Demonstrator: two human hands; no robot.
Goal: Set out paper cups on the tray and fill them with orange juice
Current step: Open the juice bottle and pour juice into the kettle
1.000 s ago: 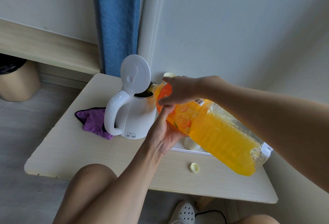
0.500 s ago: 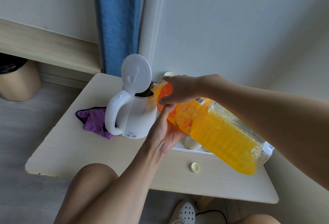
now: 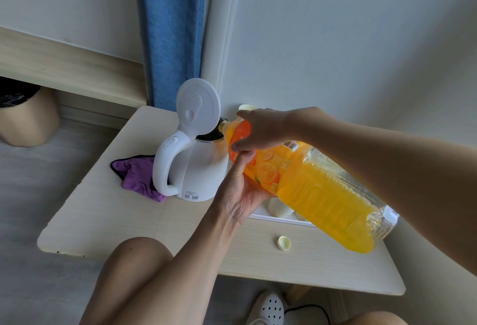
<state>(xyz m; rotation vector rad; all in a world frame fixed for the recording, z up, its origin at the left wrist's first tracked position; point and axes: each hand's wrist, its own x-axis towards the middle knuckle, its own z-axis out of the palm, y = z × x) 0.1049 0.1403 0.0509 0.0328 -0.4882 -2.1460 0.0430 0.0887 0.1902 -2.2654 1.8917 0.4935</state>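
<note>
head: both hands (image 3: 260,131) grip tilted juice bottle (image 3: 317,190).

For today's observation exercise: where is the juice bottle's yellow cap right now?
In the head view, the yellow cap lies on the table, right of centre near the front edge, in front of the white tray and under the tilted juice bottle.

A white electric kettle (image 3: 198,169) stands on the pale wood surface (image 3: 103,216) with its round lid tipped up, a crumpled purple cloth (image 3: 135,176) touching its handle side, a blue curtain (image 3: 170,27) behind, a tan bin (image 3: 28,123) at left and a white perforated shoe (image 3: 268,308) on the floor below.
</note>
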